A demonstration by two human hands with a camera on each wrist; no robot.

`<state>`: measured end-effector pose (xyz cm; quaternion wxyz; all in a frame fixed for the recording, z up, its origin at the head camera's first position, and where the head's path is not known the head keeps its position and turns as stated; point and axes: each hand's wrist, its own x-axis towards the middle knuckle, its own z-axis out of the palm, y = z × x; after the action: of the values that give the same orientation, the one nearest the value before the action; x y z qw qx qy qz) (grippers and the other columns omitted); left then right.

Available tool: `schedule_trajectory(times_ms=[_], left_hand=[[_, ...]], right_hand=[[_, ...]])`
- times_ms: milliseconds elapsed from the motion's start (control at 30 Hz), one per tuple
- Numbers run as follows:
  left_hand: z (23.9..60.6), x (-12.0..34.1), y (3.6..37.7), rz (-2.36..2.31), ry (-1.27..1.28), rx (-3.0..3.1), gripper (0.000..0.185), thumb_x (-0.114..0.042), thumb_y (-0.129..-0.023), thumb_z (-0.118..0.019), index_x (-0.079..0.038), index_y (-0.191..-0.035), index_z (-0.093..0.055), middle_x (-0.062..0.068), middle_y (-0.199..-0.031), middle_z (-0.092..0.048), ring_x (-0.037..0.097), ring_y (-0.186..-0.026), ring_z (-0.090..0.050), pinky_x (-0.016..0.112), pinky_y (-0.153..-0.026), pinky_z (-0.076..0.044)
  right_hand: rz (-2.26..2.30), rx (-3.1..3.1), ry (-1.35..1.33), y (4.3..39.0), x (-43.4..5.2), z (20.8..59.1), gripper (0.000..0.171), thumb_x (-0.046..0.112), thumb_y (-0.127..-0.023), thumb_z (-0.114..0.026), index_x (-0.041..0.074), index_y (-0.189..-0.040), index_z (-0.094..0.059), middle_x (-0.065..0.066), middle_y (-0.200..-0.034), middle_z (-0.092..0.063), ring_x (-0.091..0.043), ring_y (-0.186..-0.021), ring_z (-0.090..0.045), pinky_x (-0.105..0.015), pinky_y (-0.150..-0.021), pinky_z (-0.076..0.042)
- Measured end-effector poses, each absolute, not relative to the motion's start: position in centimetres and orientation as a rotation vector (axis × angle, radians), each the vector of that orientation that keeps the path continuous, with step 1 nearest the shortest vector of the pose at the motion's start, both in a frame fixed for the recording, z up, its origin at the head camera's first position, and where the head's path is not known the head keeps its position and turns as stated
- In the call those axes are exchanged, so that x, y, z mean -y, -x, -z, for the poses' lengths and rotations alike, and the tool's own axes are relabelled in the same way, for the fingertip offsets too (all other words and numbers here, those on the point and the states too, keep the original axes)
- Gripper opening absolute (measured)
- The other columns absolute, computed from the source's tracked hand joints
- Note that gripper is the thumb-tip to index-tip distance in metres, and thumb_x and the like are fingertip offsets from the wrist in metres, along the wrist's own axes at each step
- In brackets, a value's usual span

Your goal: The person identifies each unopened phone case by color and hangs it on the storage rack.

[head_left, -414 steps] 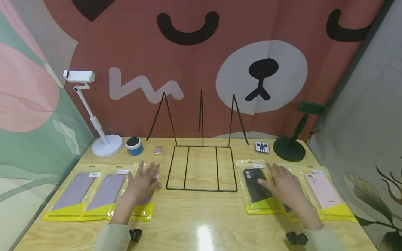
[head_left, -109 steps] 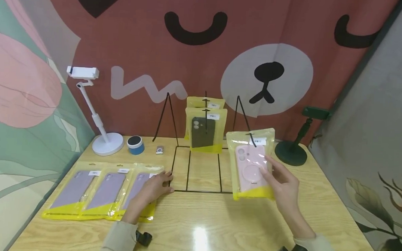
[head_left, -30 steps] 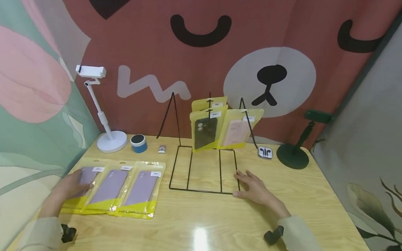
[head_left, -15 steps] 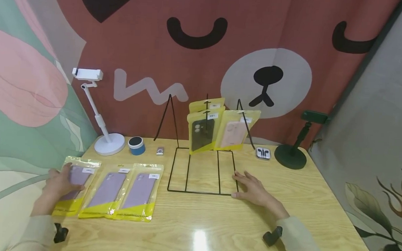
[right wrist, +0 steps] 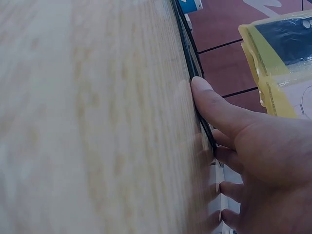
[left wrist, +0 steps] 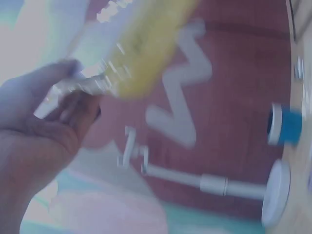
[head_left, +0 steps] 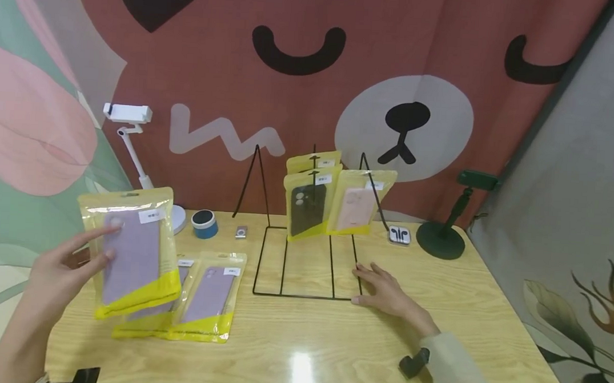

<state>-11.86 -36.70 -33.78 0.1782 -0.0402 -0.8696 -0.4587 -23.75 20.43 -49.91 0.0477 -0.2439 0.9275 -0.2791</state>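
My left hand pinches a packaged purple phone case by its left side, held above the table. In the left wrist view this package is blurred. Below it on the table lie two similar packages, a partly covered purple phone case and a fully visible one. My right hand rests at the near right corner of a black wire display rack, thumb and fingers touching its bars. On the rack's hooks hang a black phone case package, another package behind it, and a pink one.
A white phone stand, partly hidden by the held package, and a blue round container stand back left. A small square gadget lies near the rack. Boxed earphones and a dark green phone stand are back right.
My left hand has lifted the leftmost purple phone case package off the table, up and toward the right. The pink package was hung on the right hook earlier. My right hand stays at the rack.
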Motion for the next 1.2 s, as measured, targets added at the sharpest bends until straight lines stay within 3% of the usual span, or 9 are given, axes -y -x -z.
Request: schedule_trajectory(times_ms=[33, 100, 167, 300, 433, 900, 1067, 1100, 1200], left_hand=[[33.3, 35.6, 11.5, 1.358, 0.188, 2.393, 0.047, 0.001, -0.089, -0.066, -0.009, -0.134, -0.057, -0.009, -0.105, -0.064, -0.011, -0.068, -0.056, 0.009, -0.057, -0.044], [32.7, 33.4, 11.0, 1.482, 0.377, 2.263, 0.048, 0.014, -0.083, -0.065, 0.0, -0.129, -0.059, -0.008, -0.075, -0.057, 0.0, -0.053, -0.049, 0.014, -0.049, -0.039], [32.5, 31.4, 11.1, 1.595, 0.592, 2.149, 0.048, 0.024, -0.078, -0.062, 0.008, -0.124, -0.059, -0.002, -0.063, -0.047, 0.011, -0.048, -0.039, 0.023, -0.044, -0.033], [32.7, 28.6, 11.9, 1.605, 0.741, 2.174, 0.048, 0.023, -0.078, -0.063, 0.006, -0.123, -0.06, -0.002, -0.068, -0.045, 0.013, -0.053, -0.035, 0.027, -0.045, -0.031], [33.1, 26.8, 12.7, 1.488, 0.722, 2.309, 0.046, 0.015, -0.081, -0.067, 0.001, -0.124, -0.062, -0.004, -0.069, -0.043, 0.014, -0.055, -0.036, 0.027, -0.046, -0.033], [36.0, 25.6, 15.4, 1.555, 0.645, 2.398, 0.039, -0.003, -0.087, -0.069, -0.008, -0.126, -0.063, -0.011, -0.091, -0.061, 0.013, -0.059, -0.043, 0.025, -0.051, -0.042], [36.2, 25.1, 17.2, 1.546, 0.566, 2.409, 0.04, -0.008, -0.087, -0.071, -0.013, -0.126, -0.064, -0.006, -0.077, -0.049, 0.013, -0.059, -0.039, 0.025, -0.051, -0.04], [36.2, 25.1, 17.8, 1.557, 0.55, 2.397, 0.04, -0.008, -0.087, -0.071, -0.013, -0.126, -0.064, -0.006, -0.07, -0.041, 0.012, -0.056, -0.035, 0.025, -0.049, -0.038], [36.2, 24.7, 19.9, 1.601, 0.507, 2.349, 0.04, -0.005, -0.087, -0.07, -0.008, -0.127, -0.063, -0.008, -0.069, -0.036, 0.009, -0.058, -0.033, 0.024, -0.051, -0.036]], right_hand=[[0.855, -2.826, 0.744, 23.7, -20.4, 49.9, 0.073, 0.045, -0.084, -0.071, 0.007, -0.141, -0.048, -0.014, -0.152, -0.035, -0.047, -0.141, -0.017, -0.071, -0.106, -0.013], [0.855, -2.826, 0.734, 23.7, -20.4, 49.9, 0.072, 0.044, -0.084, -0.071, 0.007, -0.142, -0.048, -0.014, -0.152, -0.035, -0.047, -0.141, -0.017, -0.071, -0.106, -0.013], [0.854, -2.829, 0.725, 23.6, -20.4, 49.9, 0.073, 0.044, -0.084, -0.071, 0.007, -0.142, -0.048, -0.014, -0.152, -0.035, -0.047, -0.141, -0.017, -0.071, -0.106, -0.013], [0.868, -2.828, 0.726, 23.6, -20.5, 49.8, 0.072, 0.043, -0.084, -0.071, 0.007, -0.141, -0.048, -0.014, -0.152, -0.036, -0.046, -0.141, -0.017, -0.07, -0.106, -0.014], [0.866, -2.831, 0.73, 23.5, -20.4, 49.8, 0.072, 0.044, -0.084, -0.072, 0.007, -0.141, -0.049, -0.014, -0.152, -0.036, -0.047, -0.141, -0.018, -0.07, -0.106, -0.014], [0.857, -2.827, 0.711, 23.6, -20.3, 49.9, 0.073, 0.048, -0.083, -0.07, 0.01, -0.142, -0.048, -0.012, -0.153, -0.035, -0.045, -0.142, -0.017, -0.071, -0.106, -0.013], [0.86, -2.833, 0.712, 23.7, -20.3, 49.8, 0.072, 0.046, -0.083, -0.071, 0.009, -0.141, -0.049, -0.012, -0.153, -0.035, -0.046, -0.141, -0.017, -0.071, -0.106, -0.013], [0.863, -2.83, 0.713, 23.7, -20.3, 49.7, 0.072, 0.045, -0.083, -0.071, 0.009, -0.141, -0.049, -0.013, -0.152, -0.035, -0.046, -0.141, -0.017, -0.071, -0.106, -0.012], [0.868, -2.823, 0.718, 23.6, -20.3, 49.6, 0.072, 0.044, -0.083, -0.072, 0.009, -0.142, -0.048, -0.013, -0.152, -0.035, -0.046, -0.141, -0.017, -0.072, -0.105, -0.012]])
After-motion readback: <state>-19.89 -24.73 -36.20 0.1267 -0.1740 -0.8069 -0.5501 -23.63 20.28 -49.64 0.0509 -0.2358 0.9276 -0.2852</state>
